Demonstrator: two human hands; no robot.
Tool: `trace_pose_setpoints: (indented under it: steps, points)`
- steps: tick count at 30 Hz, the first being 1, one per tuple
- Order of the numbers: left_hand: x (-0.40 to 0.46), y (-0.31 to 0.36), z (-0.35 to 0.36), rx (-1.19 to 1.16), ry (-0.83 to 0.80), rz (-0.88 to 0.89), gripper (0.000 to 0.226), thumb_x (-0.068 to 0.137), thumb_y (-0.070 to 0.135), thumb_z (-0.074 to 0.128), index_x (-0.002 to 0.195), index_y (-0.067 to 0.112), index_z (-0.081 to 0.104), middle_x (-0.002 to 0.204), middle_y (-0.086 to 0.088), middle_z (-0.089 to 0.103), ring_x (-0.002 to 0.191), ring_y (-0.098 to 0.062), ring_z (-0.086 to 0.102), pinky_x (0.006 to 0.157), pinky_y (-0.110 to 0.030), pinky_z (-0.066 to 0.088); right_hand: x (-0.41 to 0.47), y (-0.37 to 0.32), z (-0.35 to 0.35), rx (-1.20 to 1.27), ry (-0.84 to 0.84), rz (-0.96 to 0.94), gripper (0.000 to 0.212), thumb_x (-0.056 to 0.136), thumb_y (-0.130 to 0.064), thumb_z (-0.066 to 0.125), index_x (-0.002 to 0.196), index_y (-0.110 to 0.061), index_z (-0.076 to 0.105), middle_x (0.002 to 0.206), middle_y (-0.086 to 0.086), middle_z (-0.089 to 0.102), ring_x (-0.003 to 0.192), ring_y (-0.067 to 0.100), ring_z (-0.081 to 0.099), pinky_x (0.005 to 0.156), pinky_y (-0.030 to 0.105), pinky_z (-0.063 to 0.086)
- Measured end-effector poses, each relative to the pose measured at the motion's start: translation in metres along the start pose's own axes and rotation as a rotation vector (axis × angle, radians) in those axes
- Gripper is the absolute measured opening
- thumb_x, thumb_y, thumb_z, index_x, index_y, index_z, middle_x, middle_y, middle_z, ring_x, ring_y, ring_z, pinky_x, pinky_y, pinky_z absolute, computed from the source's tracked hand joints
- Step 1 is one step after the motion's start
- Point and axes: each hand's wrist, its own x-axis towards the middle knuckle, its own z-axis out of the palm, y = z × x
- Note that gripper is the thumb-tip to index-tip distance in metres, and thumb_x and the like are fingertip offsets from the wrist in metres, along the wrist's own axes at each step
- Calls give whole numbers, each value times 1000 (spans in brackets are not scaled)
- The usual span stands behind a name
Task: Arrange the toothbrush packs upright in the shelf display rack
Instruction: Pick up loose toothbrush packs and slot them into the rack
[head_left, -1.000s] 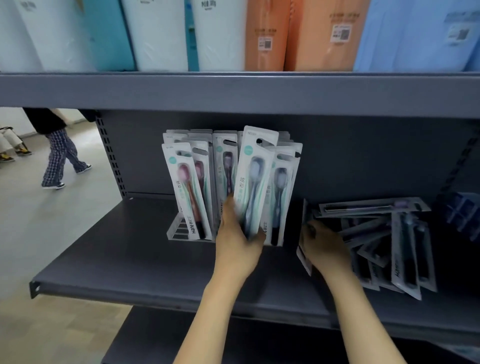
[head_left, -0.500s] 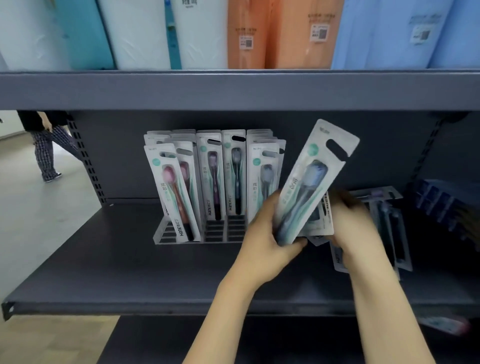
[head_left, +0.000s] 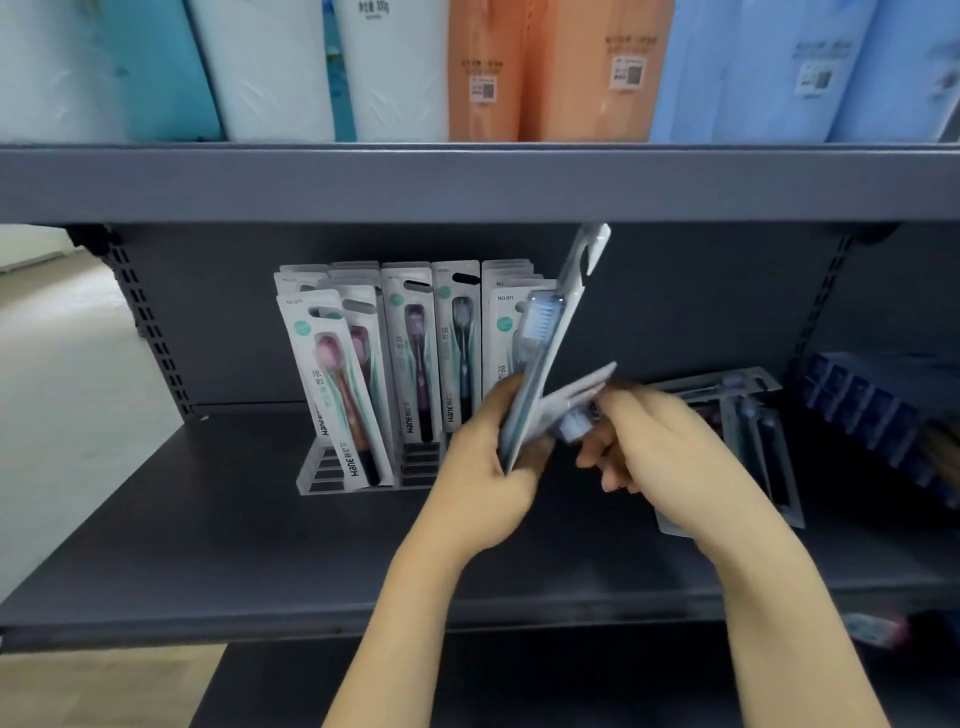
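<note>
A: Why is the left hand (head_left: 485, 467) holding that blue toothbrush pack (head_left: 545, 353) edge-on?

B: Its fingers and thumb are curled round the pack's lower end, so the card stands nearly upright, hang-hole on top, just right of the clear display rack (head_left: 358, 467). Probably that lines it up to drop into a slot.

A: And the right hand (head_left: 660, 447)?

B: It is blurred. A second pack (head_left: 574, 400) lies tilted between the two hands; the right fingers look curled near it, but whether they grip it cannot be told.

A: How many are racked already?

B: Four rows stand upright in the rack; front faces show one pink, one purple, one dark, one partly hidden. Packs behind them are too overlapped to count.

A: What remains?

B: A loose pile (head_left: 748, 436) lying flat on the grey shelf (head_left: 208, 545), right of the hands, perhaps four or five.
</note>
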Motion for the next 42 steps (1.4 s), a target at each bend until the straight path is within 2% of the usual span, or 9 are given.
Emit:
trace_pose_setpoints:
  steps: [5, 9, 15, 21, 26, 32, 37, 40, 42]
  points:
    - [-2, -10, -15, -24, 73, -66, 38, 95, 8, 55, 128, 25, 51, 111, 18, 65, 105, 7, 59, 87, -9, 46, 5, 11, 15, -196, -223, -134, 15, 90, -26, 53, 96, -37, 61, 76, -1, 67, 65, 7, 65, 63, 23, 51]
    - [-3, -15, -23, -75, 144, -130, 43, 94, 19, 57, 136, 21, 46, 127, 8, 61, 119, -4, 55, 104, -31, 44, 6, 13, 35, -361, -197, -138, 22, 83, -42, 63, 102, -31, 60, 77, -4, 63, 68, 7, 57, 57, 18, 44]
    - [2, -12, -35, -41, 217, -83, 42, 92, -1, 54, 121, 29, 49, 106, 10, 67, 97, 3, 63, 84, -10, 48, 12, 4, 73, -293, 140, -181, 26, 84, -37, 62, 100, -18, 53, 92, -2, 61, 75, 14, 58, 54, 17, 41]
    - [5, -16, -51, -18, 272, -32, 38, 92, 4, 55, 126, 21, 52, 108, 6, 67, 104, -7, 63, 93, -25, 50, 21, -9, 88, -121, 214, -250, 14, 90, -24, 60, 93, -13, 51, 70, -2, 61, 61, 7, 60, 47, 16, 43]
    - [5, -23, -64, -20, 623, -29, 28, 92, 7, 54, 109, 30, 55, 75, 13, 58, 64, 3, 56, 64, -14, 44, 33, -5, 97, -106, 243, -216, 20, 91, -21, 57, 78, -18, 43, 63, 13, 57, 63, 29, 64, 56, 37, 44]
    - [9, -48, -93, 8, 828, -103, 42, 87, 18, 61, 127, 27, 51, 117, -2, 58, 103, -22, 62, 94, -44, 51, 41, -5, 107, -95, 210, -172, 31, 91, -25, 57, 70, -22, 34, 65, 18, 59, 66, 31, 66, 56, 37, 48]
    - [16, -55, -107, -18, 804, -93, 26, 90, 21, 62, 110, 37, 55, 96, 5, 64, 76, -15, 59, 80, -39, 54, 47, -7, 110, -51, 194, -140, 29, 91, -26, 57, 72, -17, 36, 71, 25, 60, 69, 36, 65, 55, 40, 50]
    - [18, -58, -111, -25, 778, -105, 31, 91, 16, 60, 120, 25, 54, 103, -3, 66, 89, -35, 62, 83, -50, 54, 50, -7, 114, -46, 198, -135, 32, 91, -26, 56, 70, -19, 35, 73, 26, 60, 71, 36, 66, 56, 37, 48]
    - [18, -61, -112, -18, 743, -112, 36, 92, 15, 58, 128, 22, 51, 110, -4, 65, 98, -34, 62, 89, -50, 53, 51, -8, 117, -45, 197, -132, 34, 92, -26, 56, 68, -20, 32, 72, 27, 59, 72, 38, 66, 57, 40, 50]
